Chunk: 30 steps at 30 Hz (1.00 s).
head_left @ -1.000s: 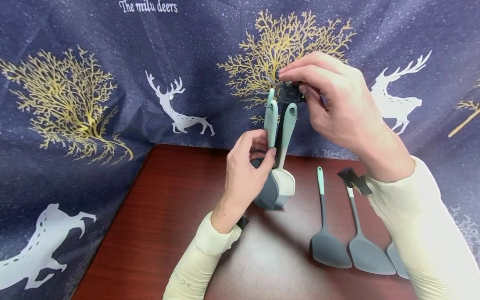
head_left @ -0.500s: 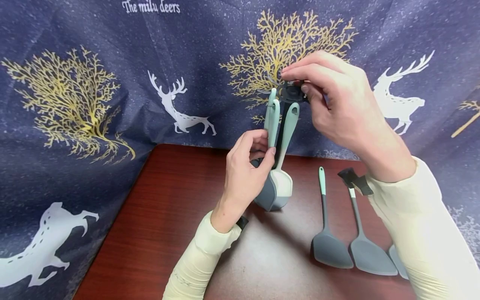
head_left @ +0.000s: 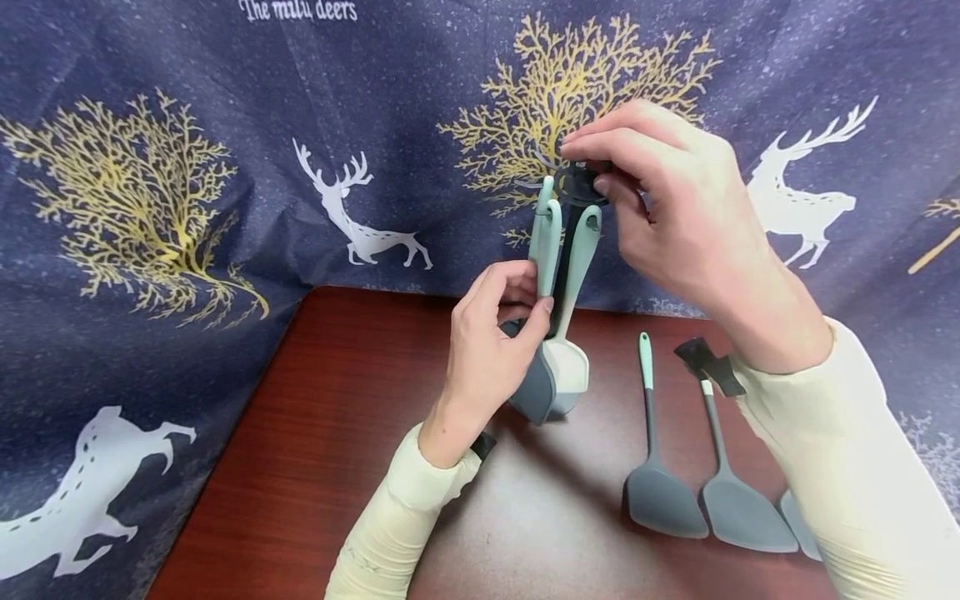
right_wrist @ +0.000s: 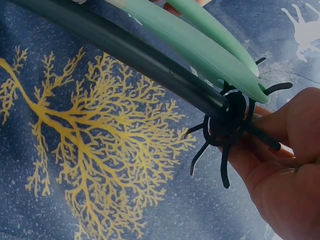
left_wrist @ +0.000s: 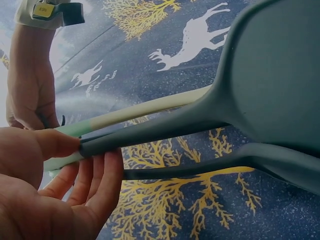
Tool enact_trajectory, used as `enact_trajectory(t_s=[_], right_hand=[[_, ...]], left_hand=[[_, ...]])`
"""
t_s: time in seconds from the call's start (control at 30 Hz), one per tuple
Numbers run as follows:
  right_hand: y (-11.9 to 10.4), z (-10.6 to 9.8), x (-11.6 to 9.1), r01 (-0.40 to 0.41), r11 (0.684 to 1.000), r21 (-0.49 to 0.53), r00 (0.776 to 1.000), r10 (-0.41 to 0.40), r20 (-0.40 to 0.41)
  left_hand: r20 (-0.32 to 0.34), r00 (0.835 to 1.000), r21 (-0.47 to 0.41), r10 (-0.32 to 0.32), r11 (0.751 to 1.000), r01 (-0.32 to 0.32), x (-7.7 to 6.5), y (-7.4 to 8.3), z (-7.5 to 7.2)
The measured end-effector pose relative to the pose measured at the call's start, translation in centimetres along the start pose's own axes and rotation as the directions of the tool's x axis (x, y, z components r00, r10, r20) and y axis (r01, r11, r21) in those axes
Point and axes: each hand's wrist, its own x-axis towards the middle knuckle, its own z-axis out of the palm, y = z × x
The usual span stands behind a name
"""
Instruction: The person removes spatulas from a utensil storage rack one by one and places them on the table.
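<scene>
My left hand [head_left: 487, 342] pinches the mint-green handle of a dark grey spatula [left_wrist: 280, 65] between thumb and fingers. With thumb and fingertips, my right hand [head_left: 675, 200] grips the top of a black utensil stand [right_wrist: 227, 117], whose hooks fan out around its hub. Two mint handles [right_wrist: 200, 55] reach the hooks in the right wrist view. Beside the black pole hangs a utensil with a cream head [head_left: 570, 367] and mint handle. Another dark utensil [left_wrist: 190, 172] shows behind the spatula in the left wrist view. The stand's base is hidden behind the utensil heads.
Two grey turners [head_left: 663, 500] [head_left: 750, 512] lie on the brown table [head_left: 337, 417] at the right. A third grey head [head_left: 798, 525] is partly covered by the right sleeve. A blue cloth [head_left: 420, 100] with deer and trees hangs behind the table.
</scene>
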Motion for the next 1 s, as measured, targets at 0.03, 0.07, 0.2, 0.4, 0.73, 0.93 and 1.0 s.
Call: enact_trajectory(t_s=[0.03, 0.07, 0.2, 0.4, 0.73, 0.93, 1.0], right_hand=[[0.0, 0.0, 0.0, -0.001, 1.000, 0.000, 1.000, 0.001, -0.001], [0.0, 0.0, 0.0, -0.003, 1.000, -0.001, 1.000, 0.003, -0.001], [-0.1, 0.0, 0.0, -0.004, 1.000, 0.000, 1.000, 0.004, -0.003], [-0.1, 0.0, 0.0, -0.008, 1.000, 0.003, 1.000, 0.008, -0.003], [0.0, 0.1, 0.0, -0.010, 1.000, 0.001, 1.000, 0.010, -0.005], [0.0, 0.2, -0.1, -0.006, 1.000, -0.014, 1.000, 0.006, 0.000], [0.0, 0.2, -0.1, -0.004, 1.000, -0.016, 1.000, 0.004, 0.000]], left_hand=[[0.002, 1.000, -0.003, 0.001, 1.000, -0.001, 0.0, 0.1, 0.0], [0.003, 1.000, -0.007, 0.001, 1.000, -0.001, 0.0, 0.2, -0.1], [0.005, 1.000, -0.028, -0.003, 1.000, 0.003, -0.1, 0.4, -0.2], [0.001, 1.000, -0.049, -0.005, 0.999, 0.005, -0.3, 0.9, -0.4], [-0.007, 1.000, -0.066, -0.005, 0.998, 0.004, -0.7, 1.8, -1.0], [-0.012, 1.000, -0.107, 0.014, 0.994, -0.015, -1.0, 2.4, -1.6], [-0.012, 1.000, -0.118, 0.014, 0.993, -0.015, -1.1, 2.6, -1.8]])
